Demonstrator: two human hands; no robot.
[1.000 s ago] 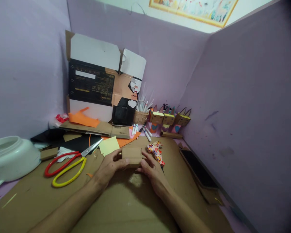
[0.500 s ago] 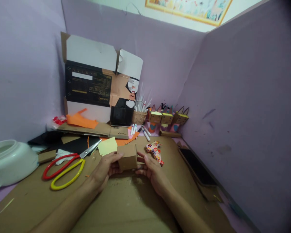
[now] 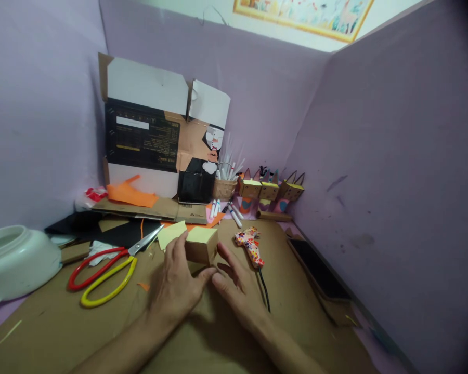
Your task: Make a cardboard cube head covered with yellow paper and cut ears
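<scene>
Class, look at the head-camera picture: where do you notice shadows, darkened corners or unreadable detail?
Head view: a soft shadow falls on the cardboard sheet, between and below the left hand and right hand; head view: the upper right corner fades to black over the purple wall; head view: small print on the carton's black panel is unreadable.

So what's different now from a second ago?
The small brown cardboard box was turned: its pale yellow side now faces up, where plain brown showed before. The left hand and right hand stay at its sides, thumbs now close together in front. Steel scissors with red and yellow handles and the flower-patterned glue gun stayed put.
</scene>
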